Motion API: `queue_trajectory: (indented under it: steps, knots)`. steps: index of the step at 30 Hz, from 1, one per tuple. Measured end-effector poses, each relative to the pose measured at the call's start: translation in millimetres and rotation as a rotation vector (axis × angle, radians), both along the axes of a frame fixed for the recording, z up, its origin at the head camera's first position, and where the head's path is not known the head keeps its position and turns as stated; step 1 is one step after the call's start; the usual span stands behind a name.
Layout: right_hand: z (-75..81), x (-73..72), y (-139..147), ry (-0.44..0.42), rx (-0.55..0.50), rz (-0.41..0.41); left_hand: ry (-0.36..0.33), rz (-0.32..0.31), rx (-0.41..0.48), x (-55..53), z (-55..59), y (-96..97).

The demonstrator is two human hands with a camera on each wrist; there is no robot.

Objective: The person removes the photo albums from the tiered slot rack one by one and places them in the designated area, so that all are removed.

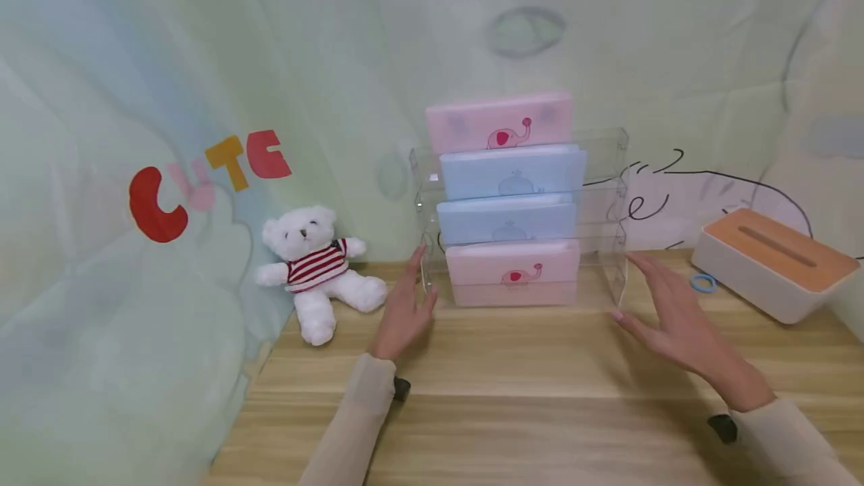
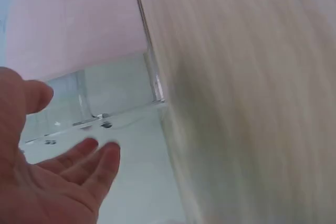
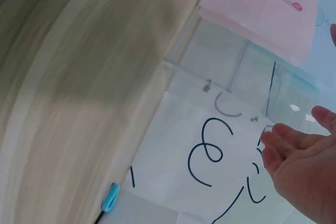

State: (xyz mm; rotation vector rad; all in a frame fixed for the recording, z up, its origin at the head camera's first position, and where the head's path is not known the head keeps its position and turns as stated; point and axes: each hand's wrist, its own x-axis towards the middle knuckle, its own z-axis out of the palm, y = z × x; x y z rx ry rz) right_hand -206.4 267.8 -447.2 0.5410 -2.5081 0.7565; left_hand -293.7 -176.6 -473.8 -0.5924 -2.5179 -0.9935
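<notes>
From the head: one clear rack (image 1: pixel 613 276) on the table (image 1: pixel 506 366), between left hand (image 1: pixel 405 306) and right hand (image 1: pixel 675 321), bears four cases (image 1: pixel 509 223) — two pink, two blue — long axes left-to-right, printed faces toward the camera. Left wrist: hand relaxed, grasping nothing. Right wrist: likewise.

Forearms, two, both in pale sleeves: left forearm (image 1: pixel 346 430), reaching forward from the lower edge and leaning rightward; right forearm (image 1: pixel 793 445), angled forward and leftward. Left wrist (image 1: pixel 385 347), bare just past the cuff; right wrist (image 1: pixel 749 388), likewise. Left hand (image 1: pixel 403 312), raised forward, fingers (image 2: pixel 105 169) loosely bent, thumb (image 2: pixel 39 97) held apart. Right hand (image 1: pixel 682 336), fingers (image 1: pixel 655 276) extended forward and leftward, thumb (image 1: pixel 637 327) spread below them. Palms turned inward (a rough mirror pair), hands well apart.
</notes>
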Motion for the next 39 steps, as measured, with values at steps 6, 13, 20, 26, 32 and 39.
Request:
queue_trajectory:
  steps: [6,13,20,26,32,39]
  knots:
    - [14.6,-12.0,-19.9,-0.073,-0.017,0.016,-0.093,0.069,0.106,-7.0,-1.6,-4.8]
    - [25.2,-27.4,-28.2,-0.212,-0.061,0.008,-0.076,0.046,0.095,-10.2,-0.2,-9.2]
    - [32.9,-44.9,-34.9,-0.324,-0.147,0.103,-0.108,0.054,0.094,-9.2,-5.3,-11.8]
    - [39.2,-53.1,-38.0,-0.372,-0.203,0.135,-0.115,0.031,0.103,-10.8,-3.2,-9.5]
    - [42.3,-62.7,-37.4,-0.353,-0.213,0.162,-0.11,0.023,0.094,-15.1,-3.3,-8.3]
    - [45.0,-77.3,-37.8,-0.374,-0.234,0.266,-0.117,-0.004,0.123,-19.0,-4.9,-7.4]
